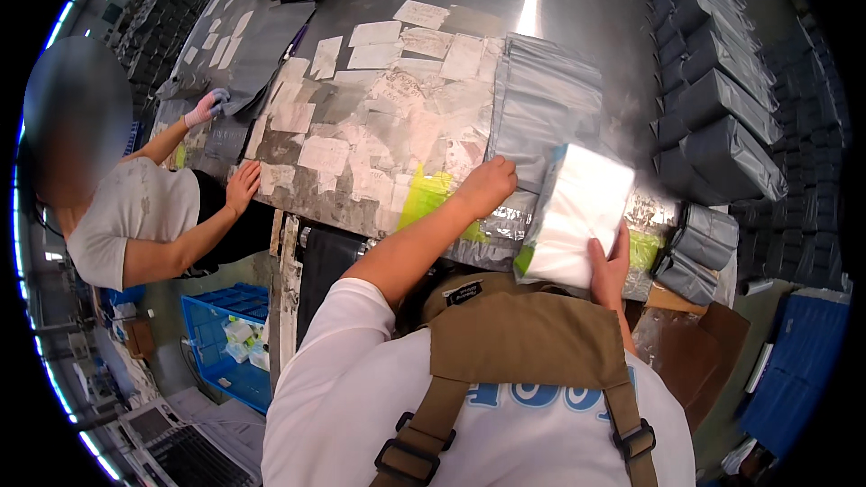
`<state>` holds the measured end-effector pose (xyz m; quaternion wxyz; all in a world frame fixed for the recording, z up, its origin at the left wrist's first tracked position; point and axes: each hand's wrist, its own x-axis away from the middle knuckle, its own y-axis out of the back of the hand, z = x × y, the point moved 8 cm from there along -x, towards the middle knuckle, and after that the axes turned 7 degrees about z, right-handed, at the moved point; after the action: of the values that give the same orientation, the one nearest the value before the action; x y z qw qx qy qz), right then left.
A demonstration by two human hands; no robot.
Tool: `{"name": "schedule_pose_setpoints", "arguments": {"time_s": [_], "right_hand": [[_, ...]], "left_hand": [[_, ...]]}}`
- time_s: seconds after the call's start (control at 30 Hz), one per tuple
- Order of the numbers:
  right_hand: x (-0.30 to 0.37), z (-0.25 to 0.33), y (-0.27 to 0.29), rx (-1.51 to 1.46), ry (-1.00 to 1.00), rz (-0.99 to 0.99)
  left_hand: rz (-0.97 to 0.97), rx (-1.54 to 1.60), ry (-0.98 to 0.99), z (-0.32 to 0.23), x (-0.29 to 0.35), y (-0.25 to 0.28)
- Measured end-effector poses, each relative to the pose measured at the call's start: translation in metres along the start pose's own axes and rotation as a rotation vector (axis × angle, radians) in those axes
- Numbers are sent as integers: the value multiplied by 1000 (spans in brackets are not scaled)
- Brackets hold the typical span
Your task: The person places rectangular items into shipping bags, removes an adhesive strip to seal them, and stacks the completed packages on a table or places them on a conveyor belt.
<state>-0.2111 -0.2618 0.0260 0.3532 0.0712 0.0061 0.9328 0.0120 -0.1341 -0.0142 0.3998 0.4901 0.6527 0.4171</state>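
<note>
A flat stack of grey plastic mailing bags lies on the table in front of me. My left hand has its fingers closed at the near left edge of these bags, pinching the plastic. A white, block-shaped plastic-wrapped package with green and blue at its left side is in my right hand. The thumb rests on its near face, and the other fingers go round its right side. The package stands at the table's near edge, just right of the bags, and partly covers them.
Grey wrapped parcels stand in a row at right; smaller grey bundles lie nearer. Paper labels cover the tabletop. At left, a co-worker in a glove handles a grey bag. A blue crate holds white-green packs.
</note>
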Motion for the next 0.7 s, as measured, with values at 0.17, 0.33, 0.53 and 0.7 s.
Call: {"name": "schedule_pose_setpoints", "arguments": {"time_s": [0.17, 0.33, 0.53, 0.7], "right_hand": [[26, -20, -41, 28, -96, 148], [15, -24, -32, 591, -141, 301], [-61, 50, -54, 1235, 522, 71], [-83, 32, -52, 1243, 547, 53]], "left_hand": [[-116, 221, 39, 21, 1, 9], [-170, 432, 78, 30, -3, 12], [-48, 585, 352, 49, -11, 11], [-256, 524, 353, 43, -1, 26]]}}
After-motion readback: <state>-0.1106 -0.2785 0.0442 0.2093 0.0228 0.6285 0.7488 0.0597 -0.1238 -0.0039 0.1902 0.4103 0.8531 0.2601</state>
